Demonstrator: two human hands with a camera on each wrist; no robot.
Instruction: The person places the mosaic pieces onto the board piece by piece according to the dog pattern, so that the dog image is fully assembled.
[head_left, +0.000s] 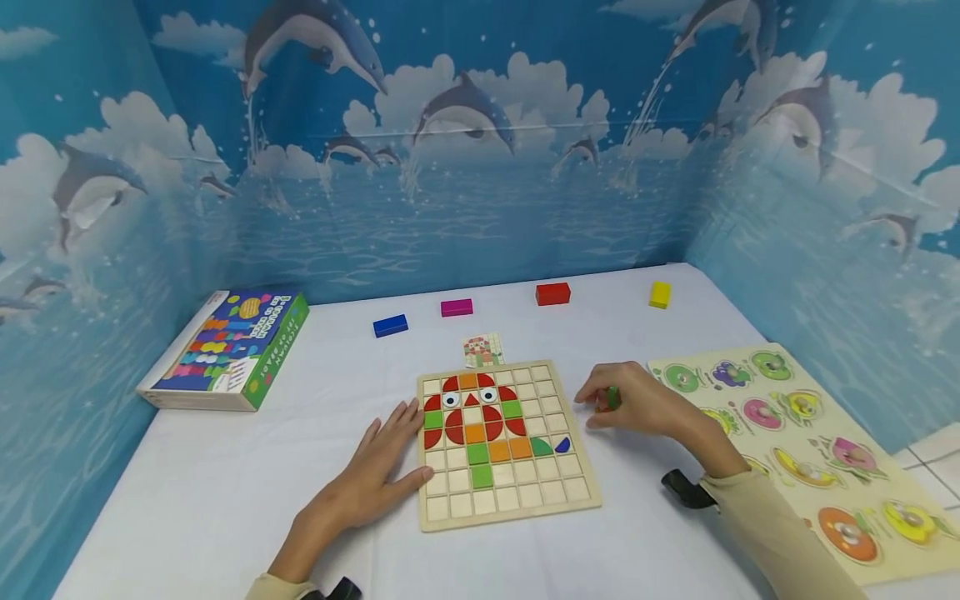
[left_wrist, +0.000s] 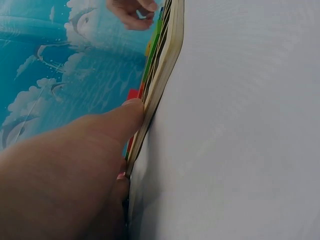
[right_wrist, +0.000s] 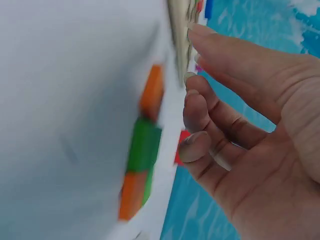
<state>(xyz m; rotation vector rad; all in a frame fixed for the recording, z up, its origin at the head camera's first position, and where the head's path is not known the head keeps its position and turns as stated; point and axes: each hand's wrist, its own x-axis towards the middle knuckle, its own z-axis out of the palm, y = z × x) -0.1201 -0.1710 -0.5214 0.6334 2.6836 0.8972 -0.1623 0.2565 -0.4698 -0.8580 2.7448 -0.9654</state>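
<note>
A wooden grid board lies on the table, partly filled with red, orange and green tiles and two eye tiles. A blue-and-white tile sits near its right edge. My left hand rests at the board's left edge, fingers extended, its thumb touching the side in the left wrist view. To the right of the board, my right hand hovers by several loose tiles. An orange tile and a green tile stand out in the right wrist view. Nothing shows between that hand's loosely bent fingers.
A small pattern card lies behind the board. Blue, magenta, red and yellow blocks line the back. A game box is at left; a fruit puzzle board is at right.
</note>
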